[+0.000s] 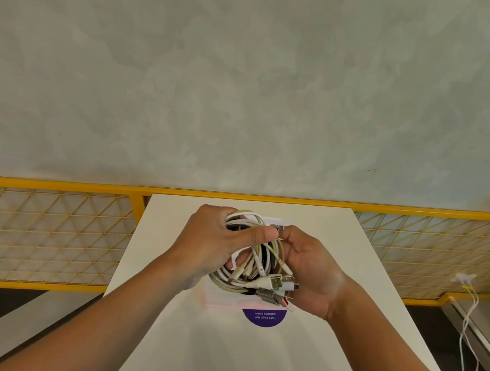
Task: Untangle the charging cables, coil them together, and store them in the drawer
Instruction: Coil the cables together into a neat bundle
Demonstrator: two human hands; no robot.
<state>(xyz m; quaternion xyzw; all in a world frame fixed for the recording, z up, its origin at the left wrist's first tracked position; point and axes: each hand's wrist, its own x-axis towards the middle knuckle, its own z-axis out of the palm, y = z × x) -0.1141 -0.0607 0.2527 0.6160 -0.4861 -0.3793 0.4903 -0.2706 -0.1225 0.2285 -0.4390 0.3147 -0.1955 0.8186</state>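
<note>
- Left hand (213,241) grips the coiled cables (253,259), thumb pressed across them.
- Right hand (308,274) curls around the plug ends (fingers mostly hidden) above the white table (341,342).

cables (252,262): white, cream, black | table (289,366): white | railing (39,237): yellow, triangle mesh | sticker (263,317): purple

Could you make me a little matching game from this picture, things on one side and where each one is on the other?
Things:
1. cable bundle
2. purple sticker
3. yellow mesh railing
4. loose white cables

Places:
A. hanging at the far right
B. held in both hands
C. on the white table, under the hands
D. behind the table, against the wall

Pairs: 1-B, 2-C, 3-D, 4-A
</note>
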